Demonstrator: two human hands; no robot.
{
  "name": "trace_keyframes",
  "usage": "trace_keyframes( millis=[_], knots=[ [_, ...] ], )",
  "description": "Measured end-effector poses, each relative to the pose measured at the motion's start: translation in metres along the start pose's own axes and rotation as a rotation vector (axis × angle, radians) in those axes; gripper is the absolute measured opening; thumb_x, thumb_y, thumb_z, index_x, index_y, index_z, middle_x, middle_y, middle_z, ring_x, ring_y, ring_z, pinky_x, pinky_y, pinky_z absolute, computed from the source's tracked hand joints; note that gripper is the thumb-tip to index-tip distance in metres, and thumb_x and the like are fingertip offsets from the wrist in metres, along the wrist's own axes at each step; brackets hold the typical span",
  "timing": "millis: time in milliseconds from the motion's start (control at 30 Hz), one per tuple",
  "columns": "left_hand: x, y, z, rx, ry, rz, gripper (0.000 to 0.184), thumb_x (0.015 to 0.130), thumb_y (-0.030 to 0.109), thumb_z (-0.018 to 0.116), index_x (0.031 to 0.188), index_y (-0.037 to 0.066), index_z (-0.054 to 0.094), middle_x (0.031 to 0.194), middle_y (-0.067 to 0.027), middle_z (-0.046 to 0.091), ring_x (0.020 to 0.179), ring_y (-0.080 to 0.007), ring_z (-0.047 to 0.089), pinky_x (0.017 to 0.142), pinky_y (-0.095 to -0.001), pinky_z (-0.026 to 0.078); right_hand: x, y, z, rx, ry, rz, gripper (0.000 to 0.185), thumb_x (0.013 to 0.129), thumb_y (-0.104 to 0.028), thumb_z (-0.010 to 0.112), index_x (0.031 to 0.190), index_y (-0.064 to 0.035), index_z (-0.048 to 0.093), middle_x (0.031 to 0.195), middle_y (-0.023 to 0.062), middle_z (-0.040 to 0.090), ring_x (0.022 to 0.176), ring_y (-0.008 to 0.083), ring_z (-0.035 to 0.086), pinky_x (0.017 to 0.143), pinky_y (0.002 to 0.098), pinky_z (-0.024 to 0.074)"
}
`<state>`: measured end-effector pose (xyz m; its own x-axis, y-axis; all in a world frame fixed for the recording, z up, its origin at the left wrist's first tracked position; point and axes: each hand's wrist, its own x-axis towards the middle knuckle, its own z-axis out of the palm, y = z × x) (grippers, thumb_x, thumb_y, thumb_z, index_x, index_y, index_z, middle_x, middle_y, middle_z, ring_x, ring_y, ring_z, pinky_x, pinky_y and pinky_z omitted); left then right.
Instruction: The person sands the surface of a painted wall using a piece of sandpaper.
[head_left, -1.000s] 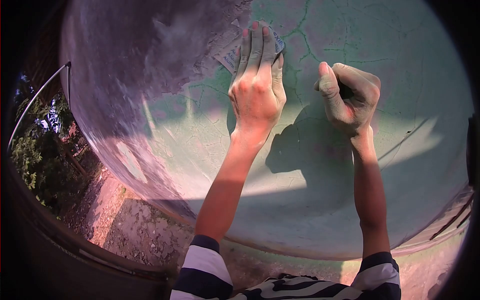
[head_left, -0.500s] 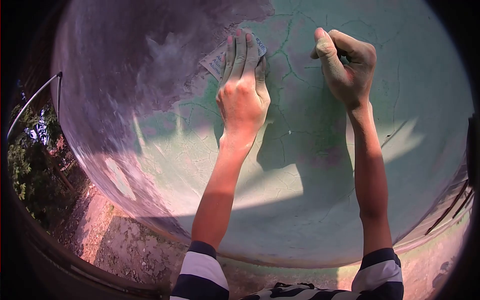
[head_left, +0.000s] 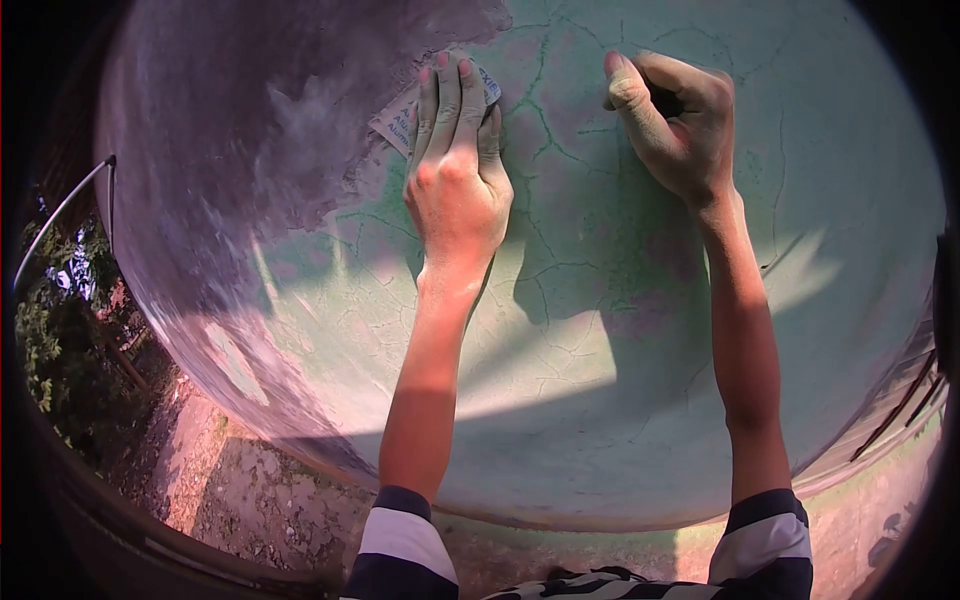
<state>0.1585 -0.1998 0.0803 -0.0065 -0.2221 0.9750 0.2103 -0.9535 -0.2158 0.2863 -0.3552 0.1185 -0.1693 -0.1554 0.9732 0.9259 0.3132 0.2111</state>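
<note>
sandpaper (head_left: 396, 121) sits at upper left under the left hand (head_left: 458, 178), fingers pressed together over it. right hand (head_left: 688, 132) is curled; can't tell if empty. flat, even pushing should suit the cracked wall (head_left: 590, 240).

Wall (head_left: 560, 205) looked like painted plaster, matt throughout: pale green and finely cracked, otherwise fairly smooth, while its dark purplish section (head_left: 300, 150) was streaky and ragged-edged. Sheet (head_left: 390, 124) under the left hand (head_left: 458, 195) was thin and paper-like, its printed back dull; skin of that hand and of the right hand (head_left: 685, 130) looked matt and chalky with pale dust. Striped sleeves (head_left: 405, 535) were matt cloth, ground (head_left: 280, 495) rough and gritty.
</note>
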Motion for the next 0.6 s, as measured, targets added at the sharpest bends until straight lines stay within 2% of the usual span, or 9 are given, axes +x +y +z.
trace_keyframes(
  millis=[100,167,233,300,367,467,500,533,600],
  knots=[
    [-0.001,0.009,0.004,0.006,0.049,-0.021,0.045,0.100,0.016,0.056,0.142,0.001,0.053,0.149,-0.0159,0.049,0.140,-0.0382,0.044,0.111,-0.0487,0.041,-0.005,0.000,-0.007,-0.024,-0.049,-0.007,0.036,0.092,-0.018,0.069,0.063,-0.0001,0.060,0.049,0.0040,0.039,0.045,0.0105,0.034,0.044,0.0287,0.0284],
    [-0.044,0.041,0.002,-0.102,-0.060,-0.088,0.044,0.098,0.004,0.053,0.143,0.000,0.052,0.150,-0.0203,0.047,0.141,-0.0428,0.039,0.114,-0.0484,0.038,-0.008,-0.003,-0.013,0.002,-0.052,-0.001,0.035,0.092,-0.018,0.070,0.062,-0.0003,0.061,0.049,0.0039,0.040,0.045,0.0106,0.035,0.044,0.0284,0.0284],
    [-0.109,0.071,-0.004,-0.028,-0.236,-0.127,0.047,0.096,0.001,0.053,0.143,-0.001,0.051,0.150,-0.0202,0.047,0.142,-0.0425,0.039,0.114,-0.0492,0.036,-0.010,-0.003,-0.025,0.028,-0.060,0.008,0.035,0.091,-0.017,0.070,0.062,-0.0005,0.061,0.048,0.0038,0.040,0.045,0.0108,0.036,0.043,0.0281,0.0285],
    [-0.137,0.093,-0.010,-0.050,-0.284,-0.161,0.048,0.095,0.001,0.054,0.143,-0.001,0.051,0.151,-0.0199,0.046,0.142,-0.0426,0.038,0.115,-0.0502,0.035,-0.010,0.002,-0.044,-0.025,-0.117,-0.004,0.035,0.097,-0.019,0.067,0.068,0.0002,0.066,0.053,0.0012,0.056,0.048,0.0054,0.048,0.046,0.0227,0.0363],
    [-0.135,0.096,-0.005,-0.070,-0.318,-0.190,0.050,0.094,0.000,0.054,0.144,-0.001,0.050,0.152,-0.0195,0.045,0.143,-0.0426,0.038,0.115,-0.0511,0.034,-0.001,0.008,-0.059,-0.042,-0.130,-0.027,0.033,0.097,-0.018,0.067,0.070,0.0008,0.067,0.054,0.0009,0.057,0.047,0.0051,0.048,0.045,0.0225,0.0362],
    [-0.065,0.082,0.006,-0.081,-0.246,-0.138,0.051,0.092,-0.002,0.055,0.143,-0.002,0.050,0.152,-0.0207,0.045,0.143,-0.0438,0.037,0.116,-0.0519,0.033,0.005,0.014,-0.068,0.051,-0.069,0.022,0.031,0.097,-0.019,0.067,0.074,0.0014,0.070,0.055,-0.0002,0.058,0.048,0.0043,0.048,0.046,0.0227,0.0366],
    [-0.045,0.076,0.014,-0.066,-0.152,-0.121,0.052,0.091,-0.003,0.055,0.143,-0.002,0.051,0.151,-0.0213,0.046,0.143,-0.0444,0.037,0.116,-0.0518,0.033,0.004,0.016,-0.069,0.058,-0.069,0.026,0.031,0.097,-0.019,0.067,0.074,0.0014,0.070,0.055,-0.0002,0.058,0.048,0.0043,0.048,0.046,0.0227,0.0366],
    [-0.037,0.076,0.019,-0.054,-0.058,-0.104,0.052,0.090,-0.004,0.054,0.142,-0.002,0.051,0.151,-0.0219,0.046,0.143,-0.0450,0.037,0.116,-0.0517,0.032,0.002,0.019,-0.070,0.054,-0.063,0.045,0.031,0.097,-0.019,0.067,0.074,0.0013,0.070,0.056,0.0000,0.058,0.048,0.0044,0.049,0.046,0.0228,0.0367],
    [-0.055,0.095,0.021,-0.035,-0.100,-0.119,0.051,0.090,-0.003,0.054,0.141,-0.004,0.052,0.149,-0.0237,0.047,0.142,-0.0454,0.038,0.116,-0.0519,0.033,0.000,0.020,-0.078,0.003,-0.104,0.070,0.032,0.097,-0.020,0.067,0.074,0.0016,0.070,0.057,0.0010,0.060,0.049,0.0045,0.049,0.046,0.0229,0.0366]
  ],
)
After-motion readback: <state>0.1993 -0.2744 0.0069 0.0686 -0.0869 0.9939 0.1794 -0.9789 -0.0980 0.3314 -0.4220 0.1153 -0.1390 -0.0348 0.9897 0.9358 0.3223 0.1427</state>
